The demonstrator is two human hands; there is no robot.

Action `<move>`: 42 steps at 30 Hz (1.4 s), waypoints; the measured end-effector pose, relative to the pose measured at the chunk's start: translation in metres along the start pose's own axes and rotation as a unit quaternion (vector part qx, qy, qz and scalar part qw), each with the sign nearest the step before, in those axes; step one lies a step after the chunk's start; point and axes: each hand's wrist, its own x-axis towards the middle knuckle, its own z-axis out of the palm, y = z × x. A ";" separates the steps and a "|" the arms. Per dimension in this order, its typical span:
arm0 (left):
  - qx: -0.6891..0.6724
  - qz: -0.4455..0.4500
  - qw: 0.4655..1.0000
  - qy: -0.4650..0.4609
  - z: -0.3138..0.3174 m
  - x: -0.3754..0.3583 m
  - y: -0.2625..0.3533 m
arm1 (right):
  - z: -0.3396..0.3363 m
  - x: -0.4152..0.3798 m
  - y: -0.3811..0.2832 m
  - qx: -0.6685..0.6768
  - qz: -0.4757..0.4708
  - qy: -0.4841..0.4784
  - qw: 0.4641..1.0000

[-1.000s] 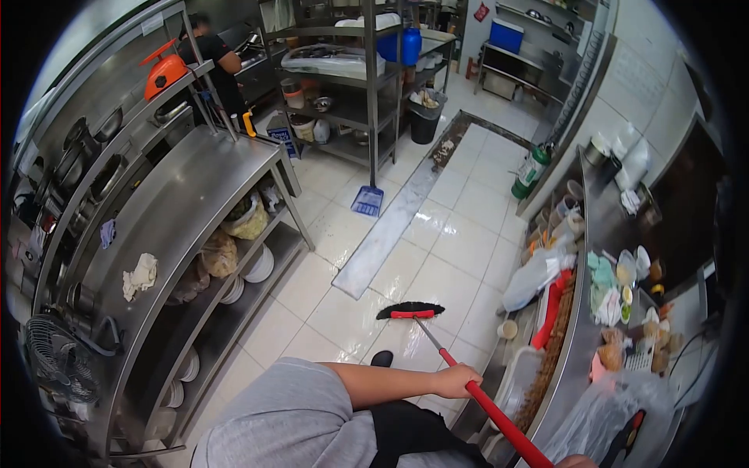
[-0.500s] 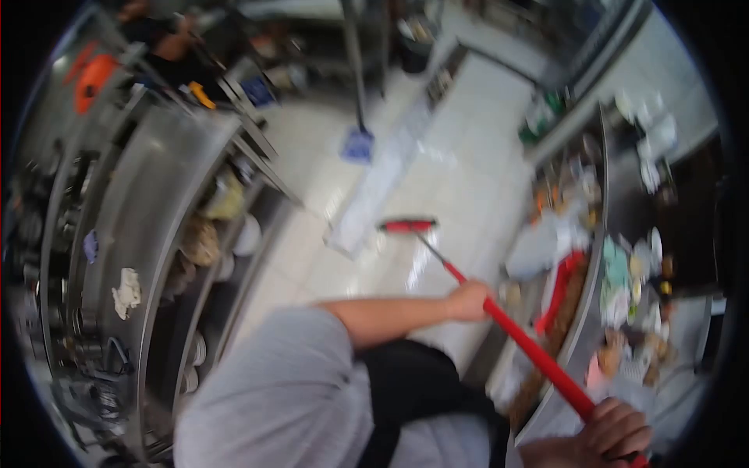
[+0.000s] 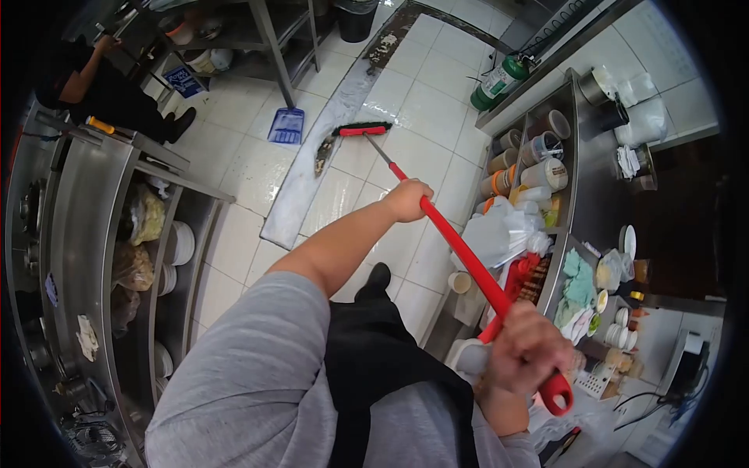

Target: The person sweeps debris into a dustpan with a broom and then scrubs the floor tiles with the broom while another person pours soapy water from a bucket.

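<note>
I hold a broom with a long red handle (image 3: 468,253) in both hands. My left hand (image 3: 409,200) is closed around the upper shaft, arm stretched forward. My right hand (image 3: 530,347) is wrapped near the handle's end, close to my body. The red broom head (image 3: 364,129) with dark bristles rests on the wet tiled floor, at the edge of a long whitish strip (image 3: 285,207). Dark patches with pale scraps show along that strip. Left of the broom head stands a blue dustpan (image 3: 286,126) on a long pole.
Steel shelving (image 3: 101,234) with bags and bowls runs along the left. A counter (image 3: 573,195) with tubs and containers lines the right, near a green cylinder (image 3: 499,82). Another person (image 3: 94,82) stands at the upper left. A black bin (image 3: 355,22) is at the back.
The broom head has moved farther forward along the strip, level with the dustpan. Both hands keep their grip. My dark shoe has come into view, and the picture is sharper.
</note>
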 end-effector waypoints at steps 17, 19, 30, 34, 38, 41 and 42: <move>0.042 0.035 0.998 -0.026 0.097 0.272 -0.019 | -0.153 0.176 0.133 -0.064 0.022 -0.017 0.998; 0.127 0.004 0.992 0.026 0.092 0.296 -0.040 | -0.149 0.160 0.179 -0.035 0.018 0.039 0.998; -0.157 0.178 0.892 -0.386 0.143 0.265 0.206 | -0.244 0.264 -0.079 -0.131 0.032 0.054 0.989; -0.153 0.182 0.895 -0.377 0.128 0.295 0.162 | -0.194 0.281 -0.014 -0.121 0.039 0.069 0.989; -0.165 0.161 0.935 -0.270 0.108 0.378 0.075 | -0.156 0.308 0.082 -0.165 0.013 0.082 0.983; -0.111 0.102 0.961 -0.233 0.079 0.447 0.004 | -0.123 0.324 0.160 -0.145 0.035 0.084 0.985; -0.094 0.092 0.965 -0.225 0.064 0.458 -0.013 | -0.112 0.328 0.179 -0.140 0.030 0.102 0.984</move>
